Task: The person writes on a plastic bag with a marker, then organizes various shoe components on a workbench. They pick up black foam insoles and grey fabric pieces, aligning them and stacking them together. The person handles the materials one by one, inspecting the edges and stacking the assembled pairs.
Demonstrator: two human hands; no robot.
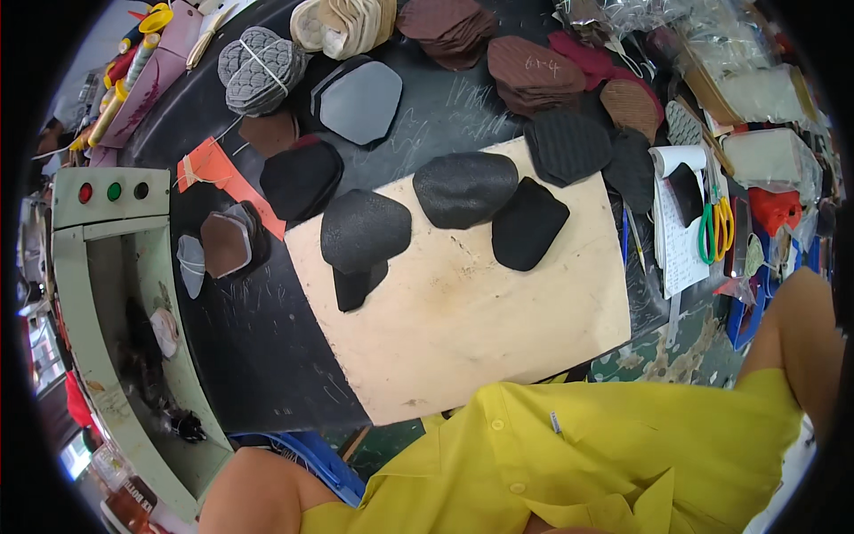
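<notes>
Neither of my hands shows. Only my left upper arm [258,494] at the lower left and my right arm [805,347] at the right edge come into the picture, both held out to the sides. In front of me lies a pale beige board [498,329] on a black table. Across its far part rest a dark grey textured cut piece [365,230] over a smaller black piece [356,289], a black textured piece [464,189] and a flat black piece [531,224].
Stacks of brown pieces [534,73], black ribbed pieces [567,145] and grey tied pieces [260,71] line the table's far side. Green-handled scissors [706,236] lie on papers at right. A metal control box [111,194] with coloured buttons stands left.
</notes>
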